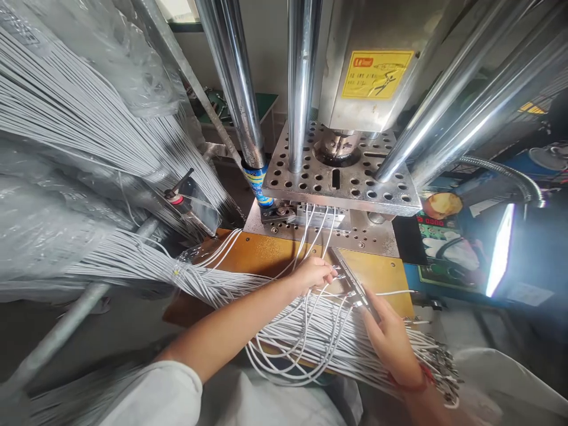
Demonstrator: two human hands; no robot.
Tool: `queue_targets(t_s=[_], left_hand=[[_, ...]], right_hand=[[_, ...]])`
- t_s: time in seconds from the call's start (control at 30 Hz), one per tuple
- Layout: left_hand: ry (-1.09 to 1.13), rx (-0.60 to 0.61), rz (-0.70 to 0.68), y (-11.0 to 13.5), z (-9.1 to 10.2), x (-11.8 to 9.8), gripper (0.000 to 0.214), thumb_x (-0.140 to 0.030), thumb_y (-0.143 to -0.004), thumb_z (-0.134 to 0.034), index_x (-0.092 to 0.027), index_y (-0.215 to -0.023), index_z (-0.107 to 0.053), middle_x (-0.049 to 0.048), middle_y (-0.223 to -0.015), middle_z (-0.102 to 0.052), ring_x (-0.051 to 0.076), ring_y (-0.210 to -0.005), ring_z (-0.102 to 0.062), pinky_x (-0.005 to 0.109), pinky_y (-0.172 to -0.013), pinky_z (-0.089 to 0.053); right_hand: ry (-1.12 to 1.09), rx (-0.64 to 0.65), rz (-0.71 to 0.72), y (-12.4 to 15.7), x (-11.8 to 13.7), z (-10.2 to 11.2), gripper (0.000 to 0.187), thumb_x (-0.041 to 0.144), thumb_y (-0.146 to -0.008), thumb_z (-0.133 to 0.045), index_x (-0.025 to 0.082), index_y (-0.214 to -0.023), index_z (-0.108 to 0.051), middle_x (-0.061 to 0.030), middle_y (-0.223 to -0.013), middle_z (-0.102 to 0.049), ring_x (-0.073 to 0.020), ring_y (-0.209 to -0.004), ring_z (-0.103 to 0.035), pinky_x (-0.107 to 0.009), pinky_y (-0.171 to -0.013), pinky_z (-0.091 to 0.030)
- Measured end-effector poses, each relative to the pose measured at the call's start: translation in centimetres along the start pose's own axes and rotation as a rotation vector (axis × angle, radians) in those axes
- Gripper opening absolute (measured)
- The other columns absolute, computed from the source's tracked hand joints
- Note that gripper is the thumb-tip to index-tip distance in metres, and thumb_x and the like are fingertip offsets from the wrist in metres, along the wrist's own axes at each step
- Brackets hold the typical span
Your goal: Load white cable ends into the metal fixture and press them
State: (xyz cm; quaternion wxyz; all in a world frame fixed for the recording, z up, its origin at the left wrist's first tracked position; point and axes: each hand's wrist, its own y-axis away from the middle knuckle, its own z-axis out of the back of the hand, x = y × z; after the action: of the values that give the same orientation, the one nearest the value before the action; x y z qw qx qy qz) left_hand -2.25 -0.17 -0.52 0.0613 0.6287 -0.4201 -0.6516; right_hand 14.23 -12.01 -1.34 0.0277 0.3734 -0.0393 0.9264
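Note:
My left hand [314, 275] is closed in a pinch on a white cable, close to its metal plug end. The fingertips are beside a narrow metal bar [347, 272] that lies at a slant. Several cables end in small metal plugs [352, 294] along the bar's near edge. My right hand [390, 334], a red band at its wrist, grips the lower end of this bar. Under both hands runs a thick bundle of white cables [284, 322], and some loop down toward my lap. Whether the plug at my left fingertips touches the bar is hard to tell.
Ahead stands a press with a perforated metal plate [341, 198] and shiny columns [303, 89]. Beneath the plate, cables run into a metal mould [326, 218]. A blue can [258, 186] stands left of it. A bright lamp [500, 251] is right; wrapped cable bundles [66, 100] hang left.

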Motion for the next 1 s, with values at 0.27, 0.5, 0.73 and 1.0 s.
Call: queue_targets(t_s=[0.27,0.5,0.73,1.0], left_hand=[[-0.005,-0.074,0.043,-0.5,-0.9,0.8,0.009,-0.015,-0.075,-0.045,-0.011,-0.077,-0.053,-0.0077,-0.045,-0.041,0.000,-0.027,-0.021,0.017,-0.034,-0.010],[-0.040,-0.132,0.015,-0.4,-1.0,0.7,0.010,-0.016,-0.074,-0.049,-0.010,-0.076,-0.057,-0.0087,-0.042,-0.036,0.000,-0.029,-0.021,0.017,-0.034,-0.012],[-0.056,-0.175,0.000,-0.2,-1.3,0.3,0.013,-0.011,-0.073,-0.046,-0.009,-0.073,-0.059,-0.0074,-0.039,-0.038,0.001,-0.030,-0.024,0.016,-0.036,-0.016],[-0.047,-0.186,-0.044,-0.5,-1.3,0.8,0.011,-0.014,-0.071,-0.049,-0.009,-0.070,-0.060,-0.0075,-0.038,-0.037,0.002,-0.032,-0.025,0.017,-0.037,-0.018]], right_hand=[[-0.043,0.019,-0.042,0.0,-0.1,0.0,0.044,0.034,-0.082,-0.040,0.015,-0.121,-0.045,-0.0087,-0.116,-0.053,-0.0195,-0.108,-0.049,-0.033,-0.091,-0.042],[-0.088,0.028,-0.054,0.0,0.1,-0.1,0.042,0.033,-0.082,-0.041,0.016,-0.120,-0.047,-0.0077,-0.118,-0.052,-0.0202,-0.110,-0.047,-0.036,-0.094,-0.040],[-0.057,0.006,-0.079,0.1,0.1,-0.1,0.044,0.036,-0.082,-0.041,0.013,-0.119,-0.048,-0.0098,-0.116,-0.054,-0.0214,-0.108,-0.050,-0.033,-0.088,-0.045],[-0.034,0.004,-0.014,0.1,0.3,-0.2,0.043,0.035,-0.082,-0.041,0.012,-0.118,-0.049,-0.0116,-0.114,-0.055,-0.0220,-0.105,-0.051,-0.035,-0.089,-0.044]])
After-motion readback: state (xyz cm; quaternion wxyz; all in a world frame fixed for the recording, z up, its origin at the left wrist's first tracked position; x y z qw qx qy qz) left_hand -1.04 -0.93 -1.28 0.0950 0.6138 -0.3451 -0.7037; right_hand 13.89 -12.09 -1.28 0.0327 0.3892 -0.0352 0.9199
